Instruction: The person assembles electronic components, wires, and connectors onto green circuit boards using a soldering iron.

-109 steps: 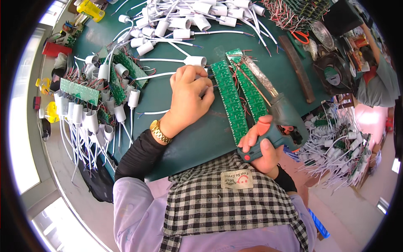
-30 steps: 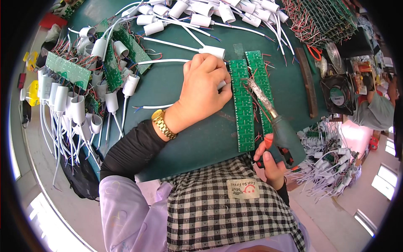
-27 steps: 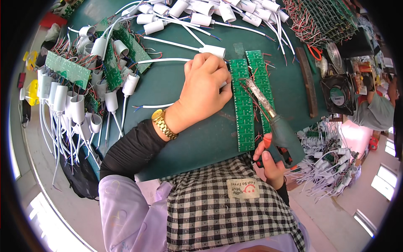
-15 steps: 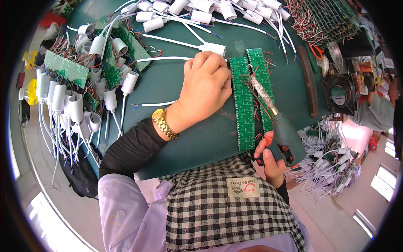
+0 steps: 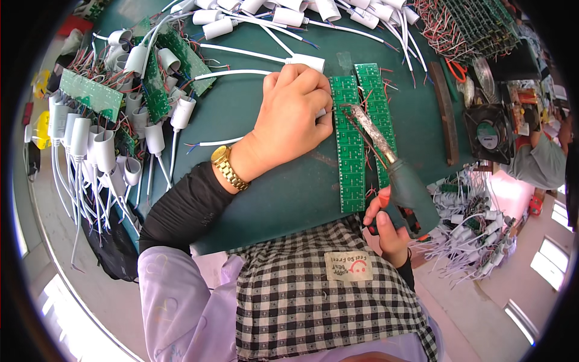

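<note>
My left hand (image 5: 295, 111) is closed over the left edge of a green circuit board strip (image 5: 351, 175). A white cable (image 5: 211, 143) runs under my wrist toward the fingers, and a pale bit shows between them; the rest is hidden. In my right hand (image 5: 387, 232) is a soldering gun (image 5: 407, 184) with a dark green body and orange trigger. Its tip reaches the strip's upper part, close to my left fingertips; contact cannot be made out. A second green strip (image 5: 371, 84) lies alongside, partly behind the gun, with thin red wires at its edges.
White cylindrical caps with cables (image 5: 289, 17) lie along the far edge. More caps and boards (image 5: 90, 93) are heaped at left. Stacked wired boards (image 5: 467, 27), a brown bar (image 5: 445, 114) and a black fan (image 5: 487, 136) are at right. Another person's sleeve (image 5: 537, 163) shows beyond.
The view has shifted slightly, so the table items sit a little higher. My left hand has tilted slightly, and a pale bit now shows between its fingers. The soldering gun stays near the same spot.
</note>
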Motion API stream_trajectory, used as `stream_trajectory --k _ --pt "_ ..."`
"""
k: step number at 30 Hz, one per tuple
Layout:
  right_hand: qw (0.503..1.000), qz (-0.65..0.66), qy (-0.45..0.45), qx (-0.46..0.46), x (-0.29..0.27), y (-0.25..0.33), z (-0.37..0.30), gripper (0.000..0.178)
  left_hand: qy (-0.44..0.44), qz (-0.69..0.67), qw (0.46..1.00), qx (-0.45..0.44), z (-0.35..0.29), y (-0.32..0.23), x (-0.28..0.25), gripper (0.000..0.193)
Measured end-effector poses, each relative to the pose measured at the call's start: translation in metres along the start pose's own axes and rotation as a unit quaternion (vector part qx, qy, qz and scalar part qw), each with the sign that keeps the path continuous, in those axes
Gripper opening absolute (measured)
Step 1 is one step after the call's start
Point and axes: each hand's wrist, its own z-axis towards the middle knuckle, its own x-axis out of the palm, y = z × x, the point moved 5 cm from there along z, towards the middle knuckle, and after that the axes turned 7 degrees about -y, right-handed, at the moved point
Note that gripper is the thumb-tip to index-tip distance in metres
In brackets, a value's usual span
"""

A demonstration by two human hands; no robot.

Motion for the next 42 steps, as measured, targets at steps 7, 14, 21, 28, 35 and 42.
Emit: stream_trajectory --k 7,14,21,28,35,42 --pt "0.998 -0.055 0.016 0.025 0.005 0.008 0.005 0.025 -0.002 0.016 1.0 0.008 -0.001 -0.001 0.001 0.018" --pt "0.995 -0.082 0.04 0.025 0.003 0.006 0.004 0.018 -0.007 0.026 1.0 0.008 -0.001 -0.002 0.001 0.018" --pt "0.996 -0.082 0.033 0.018 0.001 0.001 0.001 0.019 0.001 0.033 0.999 0.007 -0.001 -0.002 0.002 0.017" --pt "0.998 0.052 -0.047 -0.007 -0.009 -0.002 0.001 0.042 0.001 0.037 0.999 0.004 -0.001 -0.002 0.001 0.016" --pt "0.994 0.091 -0.066 -0.019 -0.007 0.001 0.004 0.046 0.002 0.033 0.999 0.008 -0.001 -0.003 0.001 0.015" --pt "0.988 0.135 -0.078 -0.016 -0.008 -0.005 0.004 0.044 0.004 0.033 0.999 0.006 -0.001 -0.003 0.0 0.015"
